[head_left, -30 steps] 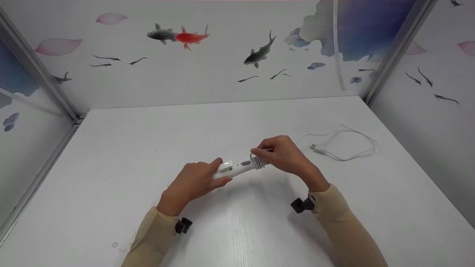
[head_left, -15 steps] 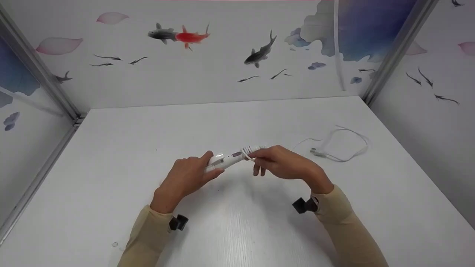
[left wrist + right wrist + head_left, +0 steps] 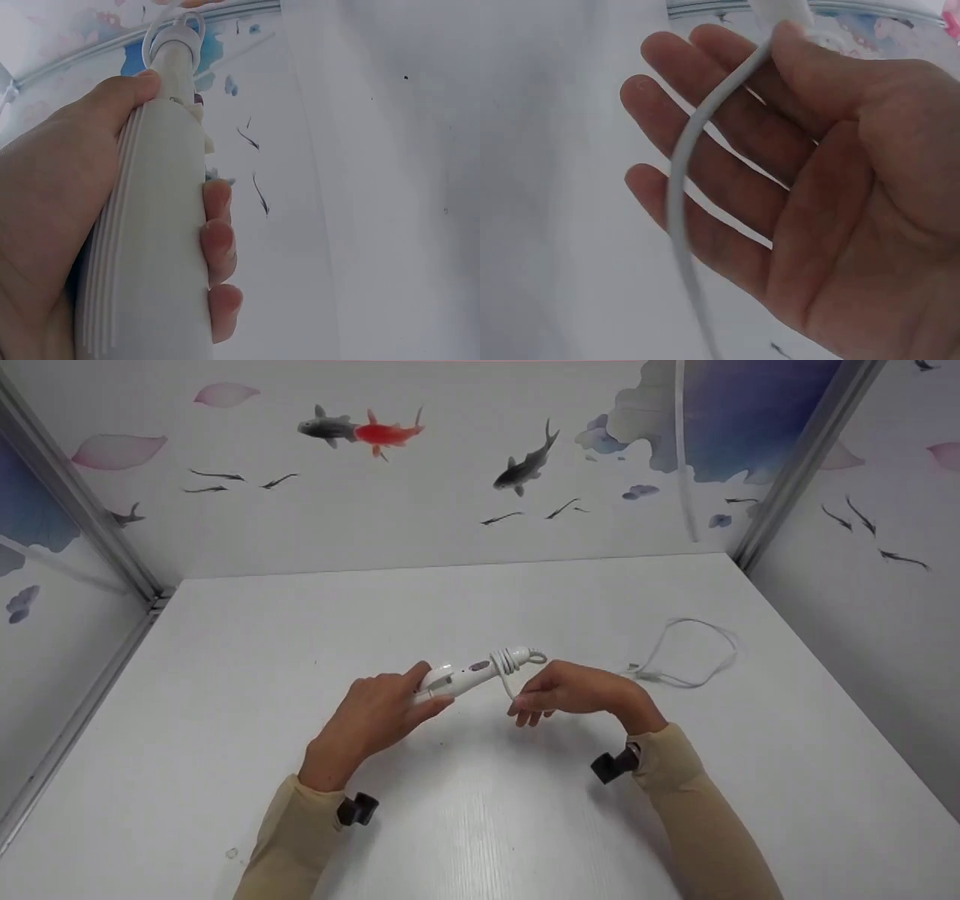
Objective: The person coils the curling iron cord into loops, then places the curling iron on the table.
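Keeping light, even tension on the white cord (image 3: 677,180) probably serves this step best, guiding it past the handle without crossing the neat wraps; whether it is being wound or unwound, I cannot tell. The white styling wand (image 3: 465,680) is in the left grip (image 3: 367,716), closed firmly around its body and raised off the worktop (image 3: 300,622); holding it steady should spare the other side work. The right grip (image 3: 574,688) pinches the cord between thumb and index finger, its other fingers loosely extended. Only the head view shows the wraps near the wand's end, the purplish button (image 3: 479,666) and the loose loop lying at the right. The left wrist view adds fingertips (image 3: 219,251) curled around the far side; the right wrist view reveals the cord crossing the spread fingers.
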Motion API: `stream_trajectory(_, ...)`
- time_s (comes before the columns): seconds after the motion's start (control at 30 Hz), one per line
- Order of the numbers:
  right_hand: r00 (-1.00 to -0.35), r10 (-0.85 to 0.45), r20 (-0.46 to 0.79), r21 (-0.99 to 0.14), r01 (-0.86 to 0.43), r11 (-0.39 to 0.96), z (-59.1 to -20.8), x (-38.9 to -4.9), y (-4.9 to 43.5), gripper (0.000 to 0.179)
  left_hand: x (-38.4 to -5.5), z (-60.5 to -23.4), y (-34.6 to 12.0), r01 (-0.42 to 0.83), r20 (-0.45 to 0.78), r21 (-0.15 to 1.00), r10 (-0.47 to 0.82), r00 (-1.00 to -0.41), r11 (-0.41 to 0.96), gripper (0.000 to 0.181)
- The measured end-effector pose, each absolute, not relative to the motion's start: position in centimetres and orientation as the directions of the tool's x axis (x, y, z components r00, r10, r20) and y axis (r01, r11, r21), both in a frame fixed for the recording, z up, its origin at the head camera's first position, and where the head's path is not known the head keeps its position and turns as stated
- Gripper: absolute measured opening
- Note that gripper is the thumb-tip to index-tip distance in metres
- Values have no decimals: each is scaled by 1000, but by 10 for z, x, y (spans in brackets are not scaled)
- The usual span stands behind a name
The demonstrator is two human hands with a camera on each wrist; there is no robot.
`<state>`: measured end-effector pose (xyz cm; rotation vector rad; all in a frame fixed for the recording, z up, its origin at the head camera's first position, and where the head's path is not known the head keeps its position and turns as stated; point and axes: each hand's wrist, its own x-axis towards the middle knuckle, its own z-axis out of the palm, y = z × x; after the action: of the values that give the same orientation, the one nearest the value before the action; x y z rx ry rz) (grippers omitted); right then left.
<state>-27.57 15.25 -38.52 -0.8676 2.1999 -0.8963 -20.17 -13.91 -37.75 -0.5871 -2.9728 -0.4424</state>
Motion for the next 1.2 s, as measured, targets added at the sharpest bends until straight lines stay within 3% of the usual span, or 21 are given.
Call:
stream_trajectory(0.17, -706, -636, -313, -712, -269, 649, -399, -285, 153, 34, -199, -375, -137, 416, 144, 292, 391, -909, 861, 40)
stream_trajectory(0.43, -741, -670, -44, -716, -444, 538, -407, -291, 158, 7, -197, -382, -133, 512, 138, 341, 497, -857, 788, 34)
stream_trajectory(0.57, -783, -621, -28, -756, -389, 526, -406, -293, 160, 1, -196, -384, -132, 552, 163, 324, 529, -833, 769, 34)
stream_trajectory(0.77, -822, -566, -65, -835, -266, 482, -401, -292, 160, 2, -196, -384, -129, 558, 123, 352, 554, -823, 752, 33)
stream_trajectory(1.0, -814, -578, -54, -805, -307, 507, -400, -288, 156, 17, -195, -388, -125, 565, 95, 361, 574, -814, 742, 34)
stream_trajectory(1.2, -869, -494, -44, -766, -287, 575, -388, -278, 148, 23, -196, -390, -123, 545, 57, 359, 565, -823, 758, 35)
